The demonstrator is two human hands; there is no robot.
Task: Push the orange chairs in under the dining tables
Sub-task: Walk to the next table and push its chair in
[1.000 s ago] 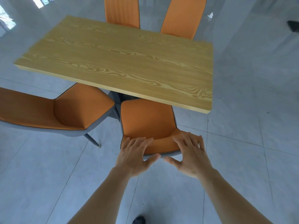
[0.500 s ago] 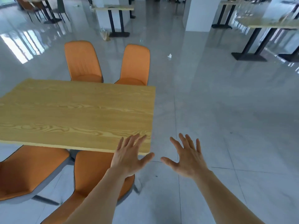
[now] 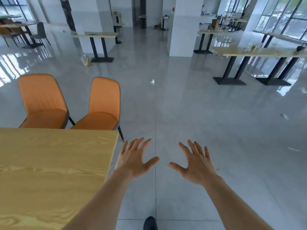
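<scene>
Head view, looking forward and down across a large hall with a glossy grey tiled floor (image 3: 207, 122). Wood-grain counter (image 3: 49, 171) fills the lower left; beyond its far edge stand the two orange chairs in view, the left chair (image 3: 43, 103) and the right chair (image 3: 103, 107), side by side and facing the camera, seat fronts meeting the counter edge but backs and most of each seat clear of it, so both are judged not yet pushed in. White pillar (image 3: 182, 25) and further counters on black pedestal bases, one at mid-left (image 3: 95, 35) and a long one at right (image 3: 259, 51), stand well apart from the working area, as does a grey chair (image 3: 40, 31) at far left. Left hand (image 3: 132, 161) and right hand (image 3: 196, 165) hover over bare floor just beside the counter's right end, fingers (image 3: 137, 144) spread apart, empty, touching nothing. Dark shoe tip (image 3: 150, 223) shows at the bottom edge. Small white scrap (image 3: 152, 81) and other bits of litter (image 3: 284, 116) lie on the floor. Risks, as judgement: the chairs must be reached by walking round the counter corner, where a hip may strike the edge; the polished floor and loose litter invite a slip; a push on the backrest alone may tip or skew a chair, or drive its splayed legs against the hidden counter base.
</scene>
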